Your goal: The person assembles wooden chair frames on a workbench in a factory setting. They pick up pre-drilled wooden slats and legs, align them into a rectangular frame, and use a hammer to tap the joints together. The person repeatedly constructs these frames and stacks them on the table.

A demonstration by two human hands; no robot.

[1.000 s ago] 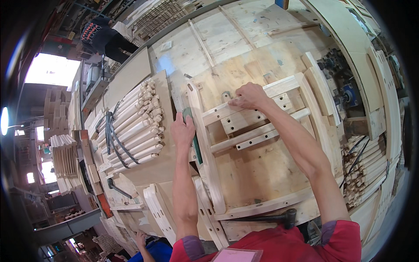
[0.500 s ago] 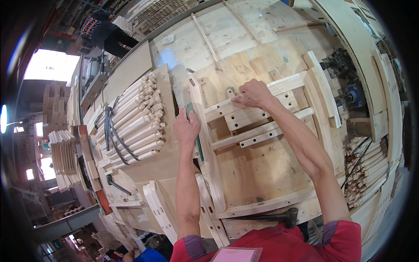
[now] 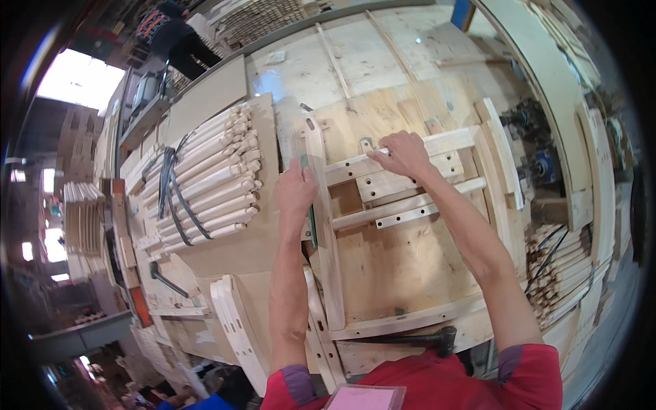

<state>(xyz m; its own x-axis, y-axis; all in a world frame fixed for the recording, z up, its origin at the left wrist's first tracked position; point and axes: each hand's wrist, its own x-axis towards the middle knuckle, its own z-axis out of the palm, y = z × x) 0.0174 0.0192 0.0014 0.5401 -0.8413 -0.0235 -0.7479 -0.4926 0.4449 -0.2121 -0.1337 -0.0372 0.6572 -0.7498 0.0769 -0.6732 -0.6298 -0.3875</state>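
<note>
Left hand (image 3: 295,190) lies palm down, fingers together, on the long upright wooden rail (image 3: 323,225) at the left side of a chair-frame assembly; it presses flat and grips nothing that shows. Right hand (image 3: 403,154) rests on the top cross slat (image 3: 447,143), fingers curled over its upper edge near the slat's left end; whether it pinches anything small there, cannot tell. Below that slat sit 2 more slats with drilled holes (image 3: 410,183), then a thinner pair (image 3: 427,208) lower down, all running from the left rail toward the right rail (image 3: 493,154). The assembly lies flat on a plywood workbench (image 3: 383,273), roughly centre of view. A curved wooden piece (image 3: 410,320) runs along the bench's near edge, and a black rubber mallet (image 3: 437,337) lies just beyond it, close to the person's red shirt. To the left, a bundle of turned wooden legs (image 3: 205,181) strapped with black bands sits on a board, well apart from the hands. Another stack of sticks (image 3: 557,263) stands at right. A person in a dark shirt (image 3: 167,31) stands far off at top left.
</note>
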